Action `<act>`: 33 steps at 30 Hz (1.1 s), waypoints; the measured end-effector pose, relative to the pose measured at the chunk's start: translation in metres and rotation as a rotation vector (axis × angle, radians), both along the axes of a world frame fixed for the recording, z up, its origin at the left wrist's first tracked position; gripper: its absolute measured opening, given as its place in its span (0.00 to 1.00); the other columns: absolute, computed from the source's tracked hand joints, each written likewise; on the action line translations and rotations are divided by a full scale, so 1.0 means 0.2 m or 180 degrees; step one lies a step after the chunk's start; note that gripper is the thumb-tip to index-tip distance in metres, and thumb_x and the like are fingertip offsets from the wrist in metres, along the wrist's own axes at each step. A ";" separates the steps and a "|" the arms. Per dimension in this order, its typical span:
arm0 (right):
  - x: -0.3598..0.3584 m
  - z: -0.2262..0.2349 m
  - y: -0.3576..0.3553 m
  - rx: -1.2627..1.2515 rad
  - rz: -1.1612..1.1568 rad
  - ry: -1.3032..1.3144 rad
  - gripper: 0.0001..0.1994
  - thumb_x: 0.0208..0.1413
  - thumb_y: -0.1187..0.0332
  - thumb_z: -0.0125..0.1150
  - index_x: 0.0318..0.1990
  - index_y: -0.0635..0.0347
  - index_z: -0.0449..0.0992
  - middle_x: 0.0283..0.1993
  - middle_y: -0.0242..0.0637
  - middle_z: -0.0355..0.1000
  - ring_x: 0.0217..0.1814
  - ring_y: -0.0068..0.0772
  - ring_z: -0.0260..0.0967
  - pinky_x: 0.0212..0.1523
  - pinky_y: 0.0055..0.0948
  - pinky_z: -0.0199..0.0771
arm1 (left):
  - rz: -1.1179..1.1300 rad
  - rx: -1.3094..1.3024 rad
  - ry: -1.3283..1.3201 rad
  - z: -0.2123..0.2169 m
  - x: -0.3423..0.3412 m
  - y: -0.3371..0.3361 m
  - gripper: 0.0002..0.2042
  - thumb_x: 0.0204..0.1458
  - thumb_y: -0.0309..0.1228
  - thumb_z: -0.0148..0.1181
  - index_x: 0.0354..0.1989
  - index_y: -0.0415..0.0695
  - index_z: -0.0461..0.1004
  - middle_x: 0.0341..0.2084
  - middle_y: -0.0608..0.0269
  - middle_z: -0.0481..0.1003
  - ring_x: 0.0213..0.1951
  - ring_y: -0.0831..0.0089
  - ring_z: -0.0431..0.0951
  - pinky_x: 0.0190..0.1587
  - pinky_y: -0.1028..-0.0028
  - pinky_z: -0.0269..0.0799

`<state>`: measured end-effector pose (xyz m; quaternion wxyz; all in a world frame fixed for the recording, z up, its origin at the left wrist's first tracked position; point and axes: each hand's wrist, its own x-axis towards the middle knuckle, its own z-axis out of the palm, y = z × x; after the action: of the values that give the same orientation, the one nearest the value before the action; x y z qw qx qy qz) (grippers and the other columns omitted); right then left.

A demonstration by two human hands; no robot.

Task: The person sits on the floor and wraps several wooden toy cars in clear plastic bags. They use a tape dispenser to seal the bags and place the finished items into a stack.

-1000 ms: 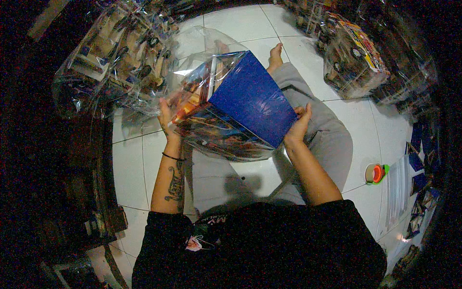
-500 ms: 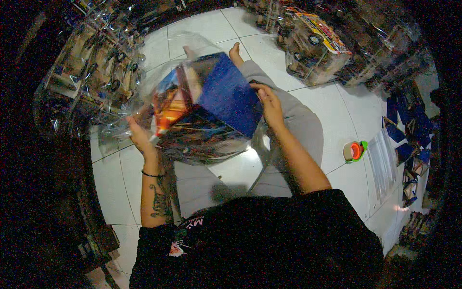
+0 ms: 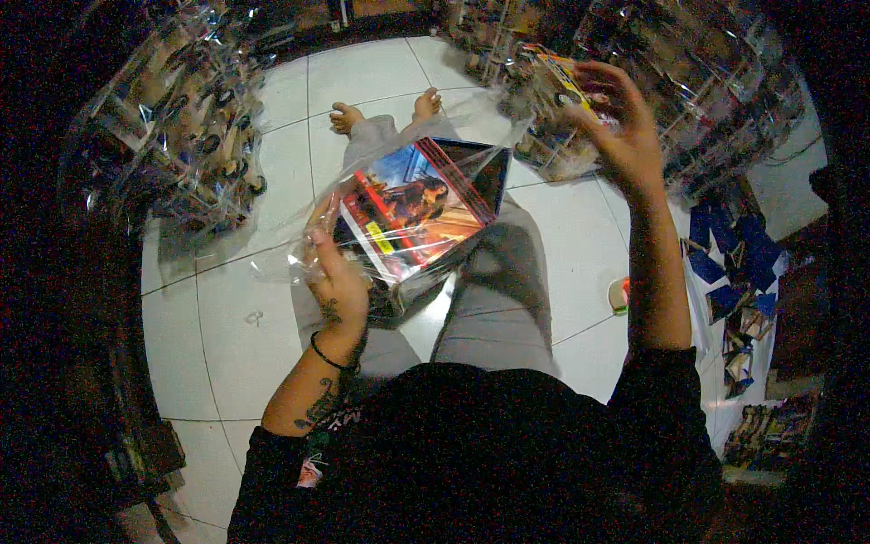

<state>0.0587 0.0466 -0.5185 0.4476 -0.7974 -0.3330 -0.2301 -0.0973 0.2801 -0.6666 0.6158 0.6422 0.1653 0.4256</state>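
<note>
A box [image 3: 421, 213] with a colourful picture face and red striped edges lies tilted over my lap. Its far right side shows a dark recess with a blue edge. Loose clear plastic [image 3: 317, 231] surrounds the box and stretches toward the upper right. My left hand [image 3: 340, 286] grips the near left side of the box through this plastic. Raised at the upper right, my right hand [image 3: 625, 145] is off the box, thumb and fingers apart in a curve. Behind its fingers shows a yellow and red panel [image 3: 566, 77]; whether the fingertips touch plastic I cannot tell.
Plastic-wrapped toy vehicles with black wheels are piled at the left [image 3: 195, 136] and the upper right [image 3: 716, 82]. A tape roll [image 3: 619, 296] sits on the white tiles, partly behind my right forearm. Blue pieces [image 3: 739, 245] lie at the far right.
The box has turned so its picture face is up instead of its blue side. My right hand has left the blue side and risen to the upper right; my left hand keeps its hold.
</note>
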 end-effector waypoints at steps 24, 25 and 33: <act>0.20 0.10 0.76 -0.4073 0.1614 -0.1587 0.15 0.42 0.69 0.60 0.41 0.58 0.75 0.42 0.39 0.72 0.46 0.41 0.68 0.48 0.36 0.66 | -0.0931 0.1807 0.0246 0.00 -0.12 0.12 0.30 0.57 0.47 0.42 0.59 0.35 0.58 0.57 0.47 0.61 0.61 0.53 0.56 0.64 0.62 0.47; 0.24 0.10 0.77 -0.3848 0.1743 -0.1769 0.12 0.43 0.69 0.59 0.38 0.59 0.76 0.40 0.38 0.73 0.43 0.41 0.69 0.46 0.36 0.67 | -0.1732 0.2060 0.0598 0.05 -0.12 0.10 0.31 0.56 0.49 0.44 0.60 0.36 0.57 0.57 0.47 0.61 0.62 0.52 0.55 0.64 0.62 0.46; 0.24 0.01 0.56 -0.2868 0.2677 -0.2240 0.16 0.44 0.69 0.55 0.42 0.63 0.74 0.45 0.40 0.72 0.47 0.43 0.69 0.49 0.36 0.70 | -0.0674 0.4830 0.2351 0.22 0.09 -0.30 0.42 0.46 0.58 0.51 0.59 0.32 0.57 0.57 0.41 0.60 0.63 0.47 0.52 0.65 0.55 0.41</act>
<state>0.1065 0.1578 -0.5158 -0.0090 -0.5871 -0.8002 -0.1216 -0.0783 0.2206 -0.6224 -0.0385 0.9909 -0.0354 0.1244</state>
